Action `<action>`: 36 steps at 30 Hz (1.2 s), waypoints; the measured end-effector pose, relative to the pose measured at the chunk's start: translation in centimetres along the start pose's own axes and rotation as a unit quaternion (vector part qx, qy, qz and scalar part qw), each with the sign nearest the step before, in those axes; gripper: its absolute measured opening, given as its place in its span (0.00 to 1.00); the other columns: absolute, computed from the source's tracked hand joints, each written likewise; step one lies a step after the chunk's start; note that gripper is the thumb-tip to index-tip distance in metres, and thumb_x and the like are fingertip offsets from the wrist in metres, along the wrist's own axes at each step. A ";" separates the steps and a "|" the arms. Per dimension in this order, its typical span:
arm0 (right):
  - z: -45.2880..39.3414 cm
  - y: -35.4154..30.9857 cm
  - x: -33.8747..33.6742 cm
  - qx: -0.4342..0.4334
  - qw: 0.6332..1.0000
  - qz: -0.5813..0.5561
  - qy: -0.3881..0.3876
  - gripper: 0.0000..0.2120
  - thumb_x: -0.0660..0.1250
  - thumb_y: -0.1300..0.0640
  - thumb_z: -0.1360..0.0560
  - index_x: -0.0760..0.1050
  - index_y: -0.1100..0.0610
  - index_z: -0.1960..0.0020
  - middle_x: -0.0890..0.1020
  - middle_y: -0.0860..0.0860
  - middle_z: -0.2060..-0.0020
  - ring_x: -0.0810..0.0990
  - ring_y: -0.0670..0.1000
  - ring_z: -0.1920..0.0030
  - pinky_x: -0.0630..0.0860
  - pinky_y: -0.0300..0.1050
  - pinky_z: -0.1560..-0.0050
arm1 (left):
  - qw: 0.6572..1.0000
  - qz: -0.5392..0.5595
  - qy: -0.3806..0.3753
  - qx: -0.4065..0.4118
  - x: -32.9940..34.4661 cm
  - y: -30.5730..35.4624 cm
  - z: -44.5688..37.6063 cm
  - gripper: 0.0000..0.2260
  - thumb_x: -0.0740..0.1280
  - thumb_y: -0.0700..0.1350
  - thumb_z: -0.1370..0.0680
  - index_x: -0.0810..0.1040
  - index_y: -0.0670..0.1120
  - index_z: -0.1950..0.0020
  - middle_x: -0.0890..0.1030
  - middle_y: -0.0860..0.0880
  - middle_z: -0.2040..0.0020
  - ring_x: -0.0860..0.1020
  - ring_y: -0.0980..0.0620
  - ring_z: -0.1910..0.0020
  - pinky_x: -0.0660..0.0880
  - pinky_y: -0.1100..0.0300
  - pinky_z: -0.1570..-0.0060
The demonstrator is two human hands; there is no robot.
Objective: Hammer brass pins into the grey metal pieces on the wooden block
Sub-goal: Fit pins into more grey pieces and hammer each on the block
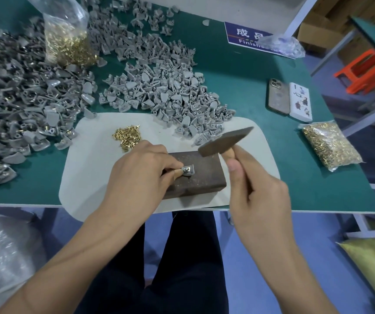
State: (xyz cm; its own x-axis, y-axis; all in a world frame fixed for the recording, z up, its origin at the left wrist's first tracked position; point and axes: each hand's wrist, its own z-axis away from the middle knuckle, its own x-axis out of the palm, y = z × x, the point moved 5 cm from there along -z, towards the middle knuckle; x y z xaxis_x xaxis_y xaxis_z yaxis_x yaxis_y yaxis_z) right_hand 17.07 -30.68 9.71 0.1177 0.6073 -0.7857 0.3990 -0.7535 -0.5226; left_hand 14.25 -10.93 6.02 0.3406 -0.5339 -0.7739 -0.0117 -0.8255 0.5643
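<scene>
Left hand is pinched on a grey metal piece atop the wooden block; right hand is closed round a hammer raised above it.

Single head-worn wide-angle view, looking forward and steeply down from above the bench. Sitting close over the near edge, framing both forearms, the wooden block near centre, lap and floor filling the lower part. Reaching as far as the back of the bench at top. Bending straight lines at the borders.
</scene>
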 end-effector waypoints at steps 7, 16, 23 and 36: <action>0.2 -0.7 -0.1 -0.021 0.996 0.075 -0.035 0.17 0.53 0.40 0.16 0.76 0.42 0.35 0.78 0.40 0.66 0.74 0.50 0.64 0.71 0.46 0.68 | 1.000 -0.014 0.004 0.000 -0.2 0.1 0.0 0.04 0.78 0.51 0.29 0.86 0.58 0.55 0.80 0.59 0.62 0.75 0.51 0.56 0.74 0.56 0.65; 0.4 -0.4 -0.4 -0.005 0.999 0.033 -0.017 0.17 0.53 0.40 0.15 0.76 0.42 0.34 0.77 0.42 0.67 0.71 0.48 0.66 0.70 0.45 0.67 | 1.000 -0.023 0.009 -0.002 -0.3 0.2 0.1 0.04 0.78 0.52 0.29 0.86 0.58 0.56 0.80 0.60 0.62 0.75 0.51 0.56 0.71 0.57 0.66; 1.3 -0.7 1.8 0.013 0.994 0.031 -0.109 0.21 0.51 0.41 0.15 0.76 0.46 0.32 0.86 0.48 0.58 0.82 0.58 0.59 0.78 0.53 0.62 | 0.999 -0.036 0.005 -0.004 -0.4 0.1 0.1 0.05 0.78 0.52 0.30 0.86 0.59 0.56 0.79 0.61 0.62 0.74 0.52 0.56 0.68 0.59 0.67; 0.6 1.7 1.9 0.041 0.996 0.065 -0.047 0.17 0.53 0.39 0.16 0.74 0.40 0.34 0.85 0.43 0.55 0.80 0.52 0.55 0.72 0.47 0.62 | 0.999 -0.036 -0.004 -0.020 -0.5 0.5 0.3 0.03 0.76 0.53 0.27 0.85 0.59 0.54 0.80 0.60 0.60 0.73 0.52 0.54 0.66 0.59 0.65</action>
State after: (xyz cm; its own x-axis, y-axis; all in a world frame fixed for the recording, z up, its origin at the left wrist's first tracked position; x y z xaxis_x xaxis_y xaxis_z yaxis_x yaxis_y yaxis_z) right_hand 17.45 -30.90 7.16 0.0758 0.4802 -0.8739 0.3101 -0.8443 -0.4370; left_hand 13.82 -11.12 6.54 0.3317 -0.4750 -0.8151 0.0496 -0.8540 0.5178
